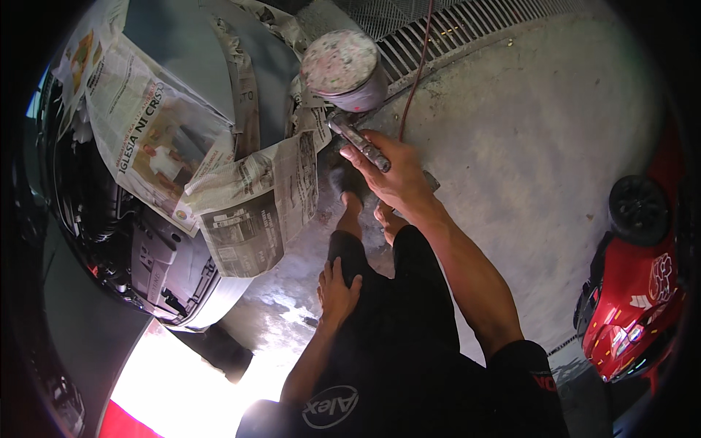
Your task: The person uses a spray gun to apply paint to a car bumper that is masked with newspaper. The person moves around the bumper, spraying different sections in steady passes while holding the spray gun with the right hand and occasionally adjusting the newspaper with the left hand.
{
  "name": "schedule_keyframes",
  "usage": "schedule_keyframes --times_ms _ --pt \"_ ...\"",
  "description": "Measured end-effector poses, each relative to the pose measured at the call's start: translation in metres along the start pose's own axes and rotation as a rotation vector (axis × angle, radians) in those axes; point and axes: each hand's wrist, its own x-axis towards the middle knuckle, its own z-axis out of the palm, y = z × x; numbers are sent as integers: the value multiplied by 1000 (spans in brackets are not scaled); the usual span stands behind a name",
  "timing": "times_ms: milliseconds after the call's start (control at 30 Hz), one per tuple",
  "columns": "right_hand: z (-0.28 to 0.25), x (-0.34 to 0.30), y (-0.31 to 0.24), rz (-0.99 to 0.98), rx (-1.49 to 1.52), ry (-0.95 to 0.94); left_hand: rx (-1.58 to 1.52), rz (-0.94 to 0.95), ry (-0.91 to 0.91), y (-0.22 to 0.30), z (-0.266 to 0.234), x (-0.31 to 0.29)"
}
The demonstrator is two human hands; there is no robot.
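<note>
My right hand (394, 171) is wrapped round a metal spray gun (361, 146), its nozzle end facing the car on the left. At the gun's front is a round whitish cup (365, 95) with a paint-speckled lid (339, 60); the joint between cup and gun is partly hidden. My left hand (339, 296) lies on my left thigh, fingers apart and holding nothing. Beyond the gun stands a grey-blue body panel (179, 47), bordered by taped newspaper sheets (244, 226). One sheet's lower edge hangs close to my left knee.
An engine bay (109, 212) lies exposed at left. A thin red hose (416, 87) runs from the far edge toward my right hand. A slatted drain grate (416, 47) crosses the concrete floor (533, 139). A red vehicle (631, 306) stands at right; bright light glares lower left.
</note>
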Motion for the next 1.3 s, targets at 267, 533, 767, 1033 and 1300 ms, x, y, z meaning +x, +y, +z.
schedule_keyframes --times_ms 267,533,767,1033,1300 --pt "6 15 13 98 -38 -65 152 31 -264 52 15 56" --pt "-26 65 -28 192 -19 -186 205 69 -274 90 -20 114" --pt "-16 169 -59 51 -21 -155 85 6 -283 112 -71 157" --pt "11 260 -64 71 -58 -241 67 -24 -313 129 -98 175" --pt "23 277 -53 -12 -204 -308 19 -52 -374 136 -102 181"
